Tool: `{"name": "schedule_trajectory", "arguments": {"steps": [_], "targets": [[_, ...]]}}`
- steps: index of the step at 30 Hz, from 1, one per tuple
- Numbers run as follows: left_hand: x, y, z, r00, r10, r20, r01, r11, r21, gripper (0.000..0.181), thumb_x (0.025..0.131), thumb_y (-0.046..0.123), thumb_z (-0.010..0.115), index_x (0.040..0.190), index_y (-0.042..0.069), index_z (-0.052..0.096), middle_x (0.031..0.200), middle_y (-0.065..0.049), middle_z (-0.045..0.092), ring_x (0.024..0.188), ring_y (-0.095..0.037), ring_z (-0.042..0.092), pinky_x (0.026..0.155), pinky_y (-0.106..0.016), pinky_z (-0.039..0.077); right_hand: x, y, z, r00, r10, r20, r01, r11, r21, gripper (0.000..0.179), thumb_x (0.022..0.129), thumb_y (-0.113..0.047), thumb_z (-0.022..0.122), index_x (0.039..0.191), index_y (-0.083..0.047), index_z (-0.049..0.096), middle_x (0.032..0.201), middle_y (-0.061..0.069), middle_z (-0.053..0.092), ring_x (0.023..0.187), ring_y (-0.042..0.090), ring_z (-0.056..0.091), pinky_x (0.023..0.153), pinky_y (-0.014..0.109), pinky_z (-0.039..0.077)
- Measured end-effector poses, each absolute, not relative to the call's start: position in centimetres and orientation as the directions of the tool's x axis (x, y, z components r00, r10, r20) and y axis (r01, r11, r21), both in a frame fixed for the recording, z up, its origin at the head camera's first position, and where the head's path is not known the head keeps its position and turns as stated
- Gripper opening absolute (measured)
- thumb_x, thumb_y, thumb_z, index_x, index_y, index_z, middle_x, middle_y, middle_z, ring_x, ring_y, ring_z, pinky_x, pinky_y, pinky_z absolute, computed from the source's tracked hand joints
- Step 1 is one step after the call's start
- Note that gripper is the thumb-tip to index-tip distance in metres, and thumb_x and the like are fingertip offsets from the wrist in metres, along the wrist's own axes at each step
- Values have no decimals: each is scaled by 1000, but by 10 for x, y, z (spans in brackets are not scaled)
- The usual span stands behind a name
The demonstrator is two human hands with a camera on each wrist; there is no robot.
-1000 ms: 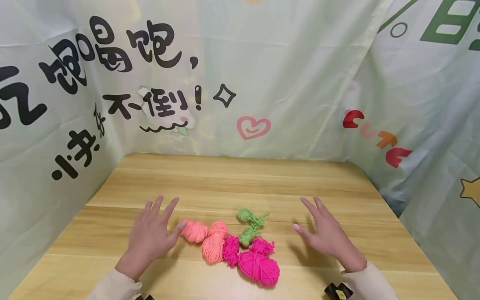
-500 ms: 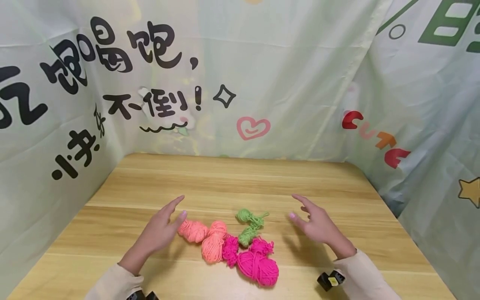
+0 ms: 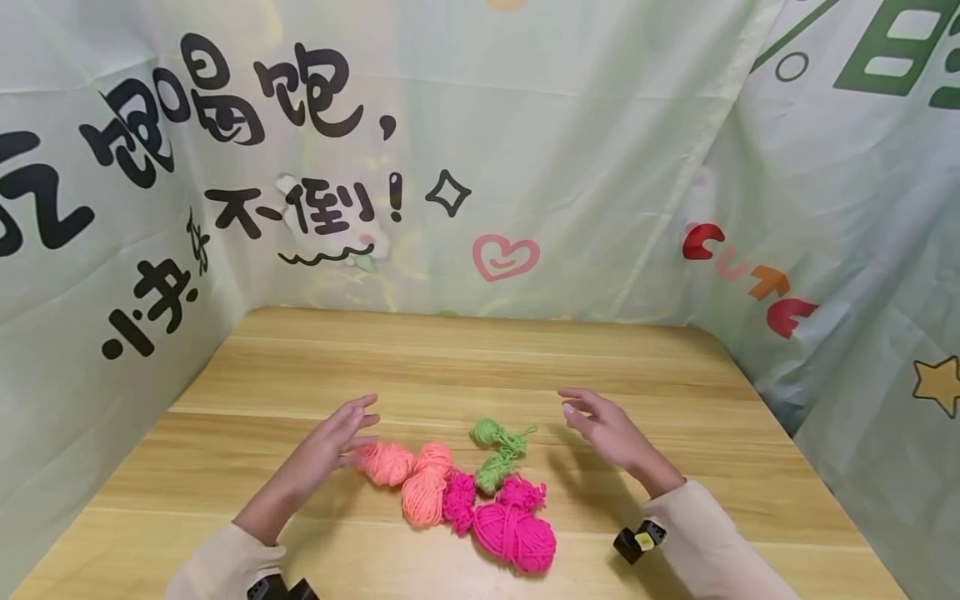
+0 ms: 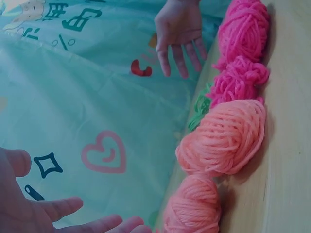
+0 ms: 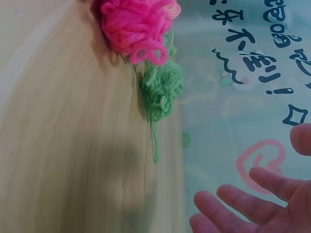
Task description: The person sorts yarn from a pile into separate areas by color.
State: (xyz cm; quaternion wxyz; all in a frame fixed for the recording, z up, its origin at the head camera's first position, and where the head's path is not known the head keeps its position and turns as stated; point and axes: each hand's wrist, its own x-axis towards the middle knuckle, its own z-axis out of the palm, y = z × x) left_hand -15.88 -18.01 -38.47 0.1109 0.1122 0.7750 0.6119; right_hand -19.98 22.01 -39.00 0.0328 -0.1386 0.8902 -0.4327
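Note:
Both hands hover above the table, one at each side of a group of yarn bundles, and neither holds anything. My left hand [image 3: 326,446] is nearest the coral yarn [image 3: 386,463], its fingers spread in the left wrist view. On the other side my right hand [image 3: 611,429] is raised apart from the green yarn [image 3: 501,454], palm turned inward with extended fingers in the right wrist view. A second coral bundle [image 3: 427,485] touches the first. Beside it lies a small magenta clump [image 3: 459,502], then a larger magenta yarn bundle [image 3: 516,529] toward the front.
The wooden table [image 3: 465,367] carries the yarn near its front middle. Printed cloth [image 3: 585,167] hangs behind it and at both sides. A small black camera [image 3: 639,542] is worn at the right wrist, another [image 3: 281,588] at the left.
My right hand has moved left, toward the yarn. The left hand has turned from palm-down to palm-inward and shifted slightly right. The yarn bundles stay in place.

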Motion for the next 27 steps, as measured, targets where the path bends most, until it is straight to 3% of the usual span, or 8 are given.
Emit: {"name": "schedule_trajectory", "arguments": {"steps": [6, 14, 27], "targets": [[-160, -176, -385, -932, 357, -60, 15, 203, 979, 58, 107, 40, 27, 150, 2, 25, 146, -35, 30, 124, -48, 45, 97, -54, 44, -209, 211, -392, -951, -306, -35, -129, 500, -857, 45, 103, -28, 49, 138, 1, 47, 130, 27, 54, 106, 39, 60, 89, 53, 49], [-162, -172, -385, -907, 416, -73, 27, 230, 973, 59, 107, 40, 27, 149, -2, 26, 143, -37, 33, 119, -47, 49, 92, -50, 48, -220, 195, -400, -946, -302, -121, -46, 491, -870, 40, 102, -27, 51, 135, -3, 52, 132, 20, 54, 104, 34, 62, 90, 52, 48], [-165, -157, -388, -888, 449, -97, 28, 265, 964, 59, 107, 38, 30, 145, -6, 31, 137, -37, 41, 108, -41, 58, 83, -45, 54, -230, 170, -402, -938, -318, -140, -54, 531, -846, 39, 101, -29, 53, 131, -5, 57, 115, 14, 61, 89, 23, 63, 79, 40, 54]]}}
